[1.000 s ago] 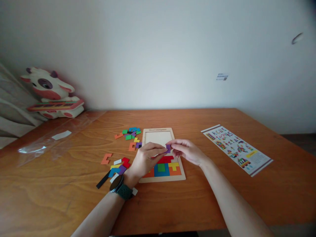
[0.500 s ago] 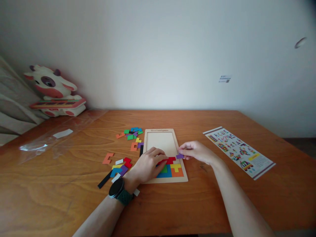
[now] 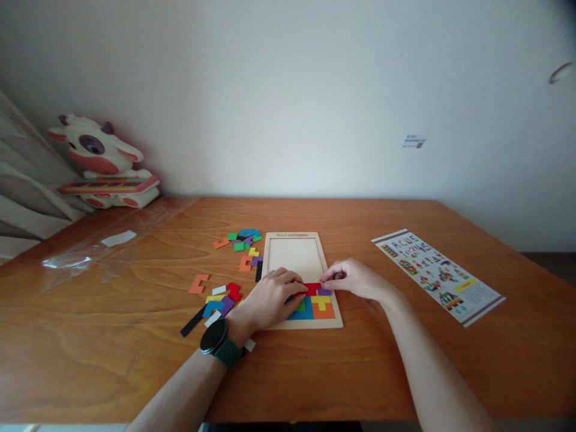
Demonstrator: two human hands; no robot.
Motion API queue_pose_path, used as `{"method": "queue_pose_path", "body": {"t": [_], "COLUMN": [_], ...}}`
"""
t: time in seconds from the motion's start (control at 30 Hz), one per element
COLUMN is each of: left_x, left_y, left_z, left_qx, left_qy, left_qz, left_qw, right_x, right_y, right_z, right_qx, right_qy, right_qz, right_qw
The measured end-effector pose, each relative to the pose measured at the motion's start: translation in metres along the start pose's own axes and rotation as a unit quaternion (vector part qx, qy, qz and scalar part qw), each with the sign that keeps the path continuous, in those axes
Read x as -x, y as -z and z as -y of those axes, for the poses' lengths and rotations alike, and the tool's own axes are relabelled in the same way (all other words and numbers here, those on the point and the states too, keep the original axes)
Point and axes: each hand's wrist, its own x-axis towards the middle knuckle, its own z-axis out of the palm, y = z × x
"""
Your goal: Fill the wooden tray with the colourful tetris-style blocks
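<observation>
A wooden puzzle tray [image 3: 321, 258] lies on the table with coloured pieces fitted at its near end. My left hand [image 3: 276, 298], with a dark watch at the wrist, lies over the tray's left side, its bent fingertips pressing on a red puzzle piece [image 3: 314, 288]. At the tray's right edge, my right hand [image 3: 353, 279] is closed in a pinch at a purple puzzle piece [image 3: 324, 292], which sits beside the red one. Below them show a yellow piece [image 3: 321, 303], an orange piece [image 3: 328, 312] and a blue piece [image 3: 308, 309]. My left hand hides the tray's lower left.
Loose pieces are scattered left of the tray, among them an orange piece [image 3: 198, 284] and a black bar [image 3: 192, 321]. A printed sheet [image 3: 438, 276] lies at right. Clear plastic wrapping [image 3: 90, 252] and a toy cow keyboard [image 3: 110, 186] are at far left.
My right hand has moved slightly left, bringing the purple piece from over the tray's right rim down beside the red one. My left hand stays nearly in place. The view has shifted slightly.
</observation>
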Motion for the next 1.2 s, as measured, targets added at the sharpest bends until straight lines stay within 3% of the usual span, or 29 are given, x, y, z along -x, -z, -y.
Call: {"method": "queue_pose_path", "body": {"t": [0.1, 0.37, 0.6, 1.2], "left_x": [0.0, 0.001, 0.003, 0.001], "left_y": [-0.001, -0.005, -0.003, 0.007], "left_z": [0.001, 0.003, 0.002, -0.004], "left_qx": [0.006, 0.008, 0.027, 0.078], "left_qy": [-0.004, -0.013, -0.035, -0.01], "left_qz": [-0.002, -0.005, 0.028, 0.069], "left_qw": [1.0, 1.0, 0.999, 0.995], "right_x": [0.0, 0.0, -0.002, 0.002], "right_y": [0.0, 0.001, -0.003, -0.005], "right_z": [0.002, -0.003, -0.006, 0.009], "right_qx": [0.006, -0.098, -0.145, -0.06], "right_qy": [0.005, 0.0, -0.003, 0.011], "right_qz": [-0.005, 0.041, 0.047, 0.064], "right_qw": [1.0, 0.994, 0.988, 0.996]}}
